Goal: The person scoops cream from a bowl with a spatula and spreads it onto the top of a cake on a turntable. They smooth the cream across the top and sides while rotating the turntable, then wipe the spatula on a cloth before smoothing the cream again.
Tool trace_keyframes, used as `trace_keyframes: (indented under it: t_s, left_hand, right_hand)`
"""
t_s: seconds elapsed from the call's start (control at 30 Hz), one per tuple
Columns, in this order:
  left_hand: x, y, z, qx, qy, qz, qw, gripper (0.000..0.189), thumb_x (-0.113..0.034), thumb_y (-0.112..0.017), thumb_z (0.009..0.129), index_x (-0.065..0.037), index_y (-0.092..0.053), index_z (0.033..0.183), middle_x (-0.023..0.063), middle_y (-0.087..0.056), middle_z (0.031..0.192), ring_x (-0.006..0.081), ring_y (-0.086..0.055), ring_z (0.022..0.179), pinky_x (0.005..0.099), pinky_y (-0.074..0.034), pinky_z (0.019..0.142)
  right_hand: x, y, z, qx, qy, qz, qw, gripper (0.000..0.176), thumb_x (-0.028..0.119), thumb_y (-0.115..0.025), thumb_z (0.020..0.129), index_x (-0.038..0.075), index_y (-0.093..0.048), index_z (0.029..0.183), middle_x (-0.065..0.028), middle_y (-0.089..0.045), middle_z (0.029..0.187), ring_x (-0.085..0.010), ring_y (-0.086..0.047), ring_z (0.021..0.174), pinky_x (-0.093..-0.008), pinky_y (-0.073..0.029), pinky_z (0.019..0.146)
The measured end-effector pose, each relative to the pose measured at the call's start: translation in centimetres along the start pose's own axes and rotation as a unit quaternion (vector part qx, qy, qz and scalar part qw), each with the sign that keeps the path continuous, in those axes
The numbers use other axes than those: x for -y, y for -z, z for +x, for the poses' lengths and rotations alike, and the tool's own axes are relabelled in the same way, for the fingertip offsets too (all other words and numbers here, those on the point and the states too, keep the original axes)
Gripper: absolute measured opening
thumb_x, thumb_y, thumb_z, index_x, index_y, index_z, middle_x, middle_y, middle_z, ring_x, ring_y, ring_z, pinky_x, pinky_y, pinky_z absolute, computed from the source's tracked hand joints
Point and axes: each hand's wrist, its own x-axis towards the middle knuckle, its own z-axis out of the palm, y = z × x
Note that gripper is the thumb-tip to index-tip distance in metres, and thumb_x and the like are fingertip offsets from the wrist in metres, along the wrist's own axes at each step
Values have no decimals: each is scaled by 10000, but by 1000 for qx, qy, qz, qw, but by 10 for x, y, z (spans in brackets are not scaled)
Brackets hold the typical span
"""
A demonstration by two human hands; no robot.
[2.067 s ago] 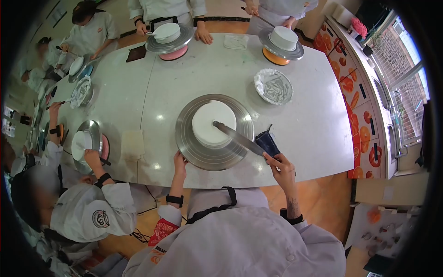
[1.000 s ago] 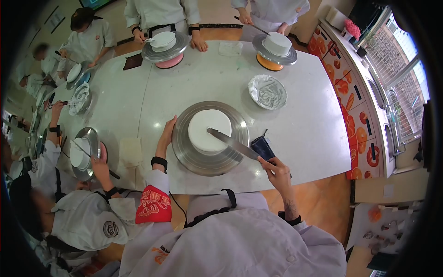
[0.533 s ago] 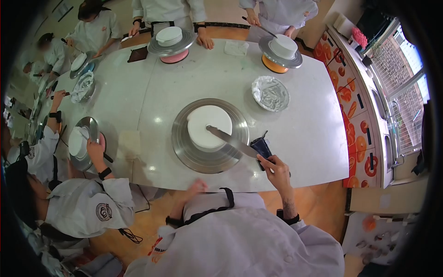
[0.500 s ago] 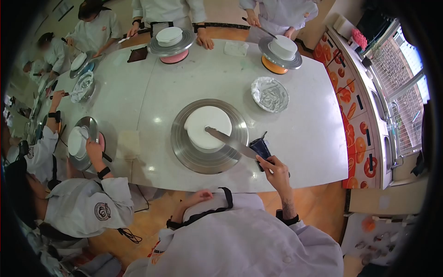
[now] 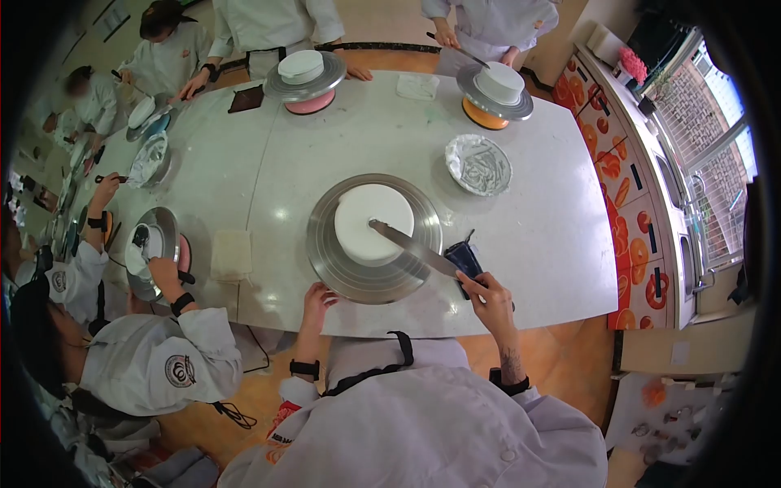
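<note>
A round white-frosted cake [image 5: 368,236] sits on a silver cake turntable [image 5: 329,272] in front of me. My right hand [image 5: 490,299] is closed around the handle of an offset-free, long metal icing spatula [image 5: 419,250]. The blade slants over the cake's top, its tip near the centre. At the turntable's front left rim is my left hand [image 5: 317,301], fingers loosely bent with their tips right at the edge and nothing held in them. Partly behind the blade, a dark blue pouch-like object [image 5: 464,259] lies on the table.
A bowl smeared with white cream [image 5: 478,165] stands beyond the turntable. A folded beige cloth [image 5: 232,254] lies to the left. Around the white table [image 5: 537,244], co-workers in white jackets work at other turntables with cakes, one [image 5: 146,350] close on my left.
My left hand has risen from my lap to the turntable's front rim. The spatula stays over the cake in my right hand. The co-worker at left has moved their spatula on their cake.
</note>
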Motion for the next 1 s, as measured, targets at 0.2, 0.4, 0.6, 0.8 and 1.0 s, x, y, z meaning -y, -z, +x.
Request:
trace_keyframes:
  t_s: [0.2,0.4,0.6,0.8,1.0]
  left_hand:
    - [-46,2,24,-43,-59,3,997,150,-162,-459,858,-70,-516,961,38,-570,864,168,-548,802,344,-454,732]
    - [-74,-9,44,-38,-81,0,996,232,-226,-480,859,-64,-527,1018,34,-569,894,149,-534,819,324,-440,715]
    - [-92,-16,83,-27,-69,41,996,320,-293,-449,878,-48,-528,1067,22,-560,950,137,-515,873,314,-416,764]
    - [-129,-38,126,58,-41,143,987,452,-386,-421,895,6,-513,1101,56,-561,1044,160,-515,957,296,-415,812]
    - [-135,-42,159,118,-27,210,970,477,-418,-413,894,3,-520,1091,71,-582,1011,161,-543,907,293,-448,762]
  right_hand:
    - [3,-3,2,-8,-2,-2,1000,358,44,-625,725,243,-644,1022,-43,-546,710,-190,-531,529,-301,-441,483]
    - [8,-2,-2,6,-22,1,1000,396,-19,-613,704,200,-644,1033,-53,-561,722,-160,-542,546,-286,-447,515]
    - [5,-9,-5,-15,-11,15,1000,368,32,-624,727,233,-638,1034,-45,-531,694,-187,-514,516,-296,-429,482]
    - [9,-10,-8,-16,-27,24,999,371,33,-622,730,236,-635,1040,-45,-523,690,-181,-525,530,-298,-436,491]
    - [11,-9,-9,-23,-35,20,999,365,40,-619,738,238,-633,1045,-38,-520,689,-181,-525,528,-297,-438,493]
